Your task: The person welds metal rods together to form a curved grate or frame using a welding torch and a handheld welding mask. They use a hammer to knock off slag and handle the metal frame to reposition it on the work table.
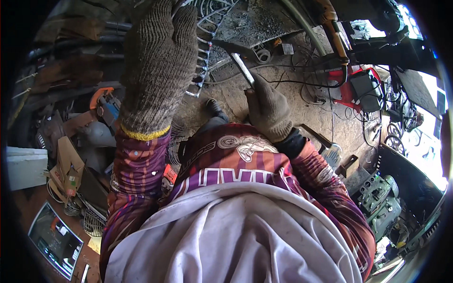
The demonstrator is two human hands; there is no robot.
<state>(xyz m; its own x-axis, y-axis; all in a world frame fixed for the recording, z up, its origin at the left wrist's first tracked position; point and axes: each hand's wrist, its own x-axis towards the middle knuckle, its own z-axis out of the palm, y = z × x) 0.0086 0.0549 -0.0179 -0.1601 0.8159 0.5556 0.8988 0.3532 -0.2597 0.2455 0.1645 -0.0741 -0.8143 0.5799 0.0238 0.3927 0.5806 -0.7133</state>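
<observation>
My left hand (pixel 158 66), in a grey knitted glove with a yellow cuff, is raised large at the upper left. The thumb bends in against the fingers over a thin metal wire; the fingertips are cut off by the upper edge. That wire appears to run into a wire grille (pixel 203 61) of curled metal rods beside the hand, partly hidden behind it. Lower and to the right, my right hand (pixel 269 106), gloved in grey, is closed round a flat metal bar (pixel 243 70). The bar points up and left toward the grille, apart from it.
An orange-brown clamp-like tool (pixel 334 37) hangs at the upper right, near a red and black machine (pixel 356 89) with cables over the floor. A tape roll (pixel 264 56) lies ahead. Cardboard (pixel 68 165) is at left, a greenish engine-like part (pixel 380 198) at lower right.
</observation>
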